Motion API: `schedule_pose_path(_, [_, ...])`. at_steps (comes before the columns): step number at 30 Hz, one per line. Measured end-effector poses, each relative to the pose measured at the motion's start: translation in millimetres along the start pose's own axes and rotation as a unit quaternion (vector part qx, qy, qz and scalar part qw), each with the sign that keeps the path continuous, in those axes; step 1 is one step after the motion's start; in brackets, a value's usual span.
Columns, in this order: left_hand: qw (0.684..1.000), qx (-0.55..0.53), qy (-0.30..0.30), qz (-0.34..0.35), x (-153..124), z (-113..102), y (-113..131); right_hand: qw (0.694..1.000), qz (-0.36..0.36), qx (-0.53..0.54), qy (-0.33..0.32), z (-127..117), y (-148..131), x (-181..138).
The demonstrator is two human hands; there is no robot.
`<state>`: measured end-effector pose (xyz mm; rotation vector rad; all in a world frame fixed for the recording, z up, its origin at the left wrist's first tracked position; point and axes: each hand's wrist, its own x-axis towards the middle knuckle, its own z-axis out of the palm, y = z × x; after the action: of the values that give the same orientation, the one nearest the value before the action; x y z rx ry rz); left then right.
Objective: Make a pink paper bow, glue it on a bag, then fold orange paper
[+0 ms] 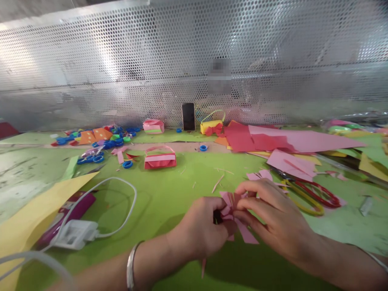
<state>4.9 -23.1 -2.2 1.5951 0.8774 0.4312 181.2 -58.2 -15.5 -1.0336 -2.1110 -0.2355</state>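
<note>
Pink cut paper [247,232] with several pointed strips fanning out is held between both hands above the green table. My left hand [203,226] is closed on its left side, thumb and fingers pinching it. From the right, my right hand [273,214] pinches the paper's upper middle with thumb and fingertips. The fingers hide the paper's centre. Another pink cut piece [260,175] lies just behind the right hand. Beside that hand rest scissors with red and yellow handles [318,194], partly over pink paper. A thin pink strip [203,267] shows below my left wrist.
Small paper handbags, red [160,161], pink [153,126] and yellow [211,127], stand farther back near a phone [188,117]. Coloured sheets [273,139] are stacked at right. A white charger [77,234] with its cable and blue-handled scissors [91,159] lie left. A perforated metal panel [169,60] closes the back.
</note>
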Motion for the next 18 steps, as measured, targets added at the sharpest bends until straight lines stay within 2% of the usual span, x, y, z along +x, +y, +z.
schedule_pose_path(7, [0.995, 0.090, 0.031, 0.042, -1, -1, -2, 1.000, -0.015, -0.001, 0.005, 1, 0, 2])
schedule_pose_path(13, [0.994, 0.100, 0.040, 0.010, 0, -1, 7, 0.999, -0.001, 0.006, 0.042, 0, -4, 9])
schedule_pose_path(18, [0.988, 0.132, 0.074, 0.010, 8, -9, -6, 0.997, -0.017, -0.042, 0.061, 4, 3, 14])
